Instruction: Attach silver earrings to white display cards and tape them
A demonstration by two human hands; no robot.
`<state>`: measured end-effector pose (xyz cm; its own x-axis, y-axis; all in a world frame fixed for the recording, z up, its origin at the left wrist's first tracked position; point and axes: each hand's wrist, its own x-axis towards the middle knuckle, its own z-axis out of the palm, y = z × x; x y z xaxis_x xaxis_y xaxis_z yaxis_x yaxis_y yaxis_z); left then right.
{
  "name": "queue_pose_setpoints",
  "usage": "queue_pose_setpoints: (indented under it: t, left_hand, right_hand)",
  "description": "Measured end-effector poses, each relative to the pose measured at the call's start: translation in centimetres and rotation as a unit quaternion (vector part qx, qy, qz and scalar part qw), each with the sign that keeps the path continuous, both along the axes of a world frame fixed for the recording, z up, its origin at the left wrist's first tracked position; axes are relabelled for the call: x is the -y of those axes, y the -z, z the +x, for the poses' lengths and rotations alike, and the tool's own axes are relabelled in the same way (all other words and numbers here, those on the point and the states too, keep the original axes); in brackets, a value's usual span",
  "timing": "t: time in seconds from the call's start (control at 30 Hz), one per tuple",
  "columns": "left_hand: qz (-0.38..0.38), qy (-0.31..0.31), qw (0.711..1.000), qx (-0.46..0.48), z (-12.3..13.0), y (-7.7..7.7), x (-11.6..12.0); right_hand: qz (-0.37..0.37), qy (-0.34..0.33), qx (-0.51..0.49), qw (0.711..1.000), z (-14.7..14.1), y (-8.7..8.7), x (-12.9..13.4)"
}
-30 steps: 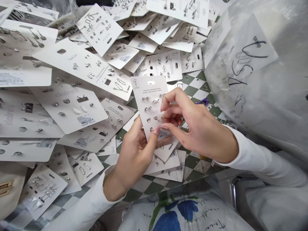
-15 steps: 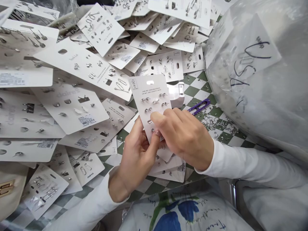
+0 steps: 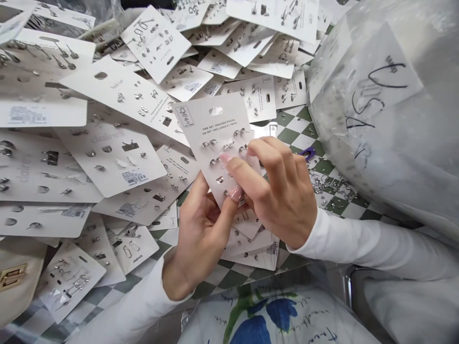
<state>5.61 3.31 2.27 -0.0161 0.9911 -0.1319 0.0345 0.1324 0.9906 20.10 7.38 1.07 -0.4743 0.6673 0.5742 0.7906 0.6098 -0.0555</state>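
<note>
A white earring card [image 3: 221, 122] with rows of small silver earrings is held up, tilted, over the table. My left hand [image 3: 201, 234] grips its lower part, with the thumb on the front by the lowest earring and the other fingers behind. Over the card's right side, my right hand [image 3: 283, 196] has its index finger laid on the front near the middle earrings. Its other fingers are curled at the right edge, and its thumb is hidden. Below both hands lie more earring cards [image 3: 260, 258], partly covered.
Piles of earring cards [image 3: 132, 167] cover the table's left and back. Loose silver earrings [image 3: 337, 188] lie at right beside purple thread snips [image 3: 307, 153], partly hidden. A white tape dispenser [image 3: 265, 130] shows behind the held card. A large plastic bag [image 3: 401, 143] bulges at right.
My right fingers have lifted and spread from the card's lower part, the index finger now reaching over the middle earrings. The held card has come slightly nearer; my left hand keeps its grip.
</note>
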Motion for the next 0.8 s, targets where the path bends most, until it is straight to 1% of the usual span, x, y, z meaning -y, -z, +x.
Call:
queue_pose_setpoints:
  t: [0.07, 0.17, 0.3, 0.37, 0.47, 0.6, 0.7, 0.8]
  left_hand:
    - [-0.002, -0.009, 1.000, -0.004, -0.1, -0.2, 0.0]
    - [-0.002, -0.028, 0.999, -0.018, -0.1, -0.2, -0.1]
    - [0.000, -0.053, 0.998, -0.036, 0.1, -0.1, -0.2]
    - [0.002, -0.056, 0.997, -0.045, 0.2, 0.0, -0.3]
    - [-0.013, -0.052, 0.997, -0.047, 0.1, 0.3, -0.3]
    - [-0.049, -0.058, 0.997, -0.005, -0.1, 0.6, -0.2]
    - [-0.057, -0.058, 0.996, 0.024, -0.1, 0.9, -0.1]
    - [-0.062, -0.051, 0.993, 0.086, -0.1, 0.9, -0.3]
  right_hand:
    - [-0.009, -0.005, -0.027, 1.000, 0.0, 0.0, -0.1]
    - [-0.024, 0.004, -0.043, 0.999, 0.0, -0.1, -0.3]
    - [-0.081, -0.005, -0.053, 0.995, -0.1, -0.1, -0.4]
    - [-0.111, -0.011, -0.049, 0.993, -0.2, 0.1, -0.3]
    - [-0.134, -0.018, -0.050, 0.990, -0.4, 0.1, -0.1]
    - [-0.159, -0.047, -0.100, 0.981, -0.3, -0.1, -0.2]
    - [-0.180, -0.076, -0.127, 0.972, 0.1, -0.4, -0.6]
    - [-0.188, -0.089, -0.153, 0.966, 0.3, -0.5, -0.8]
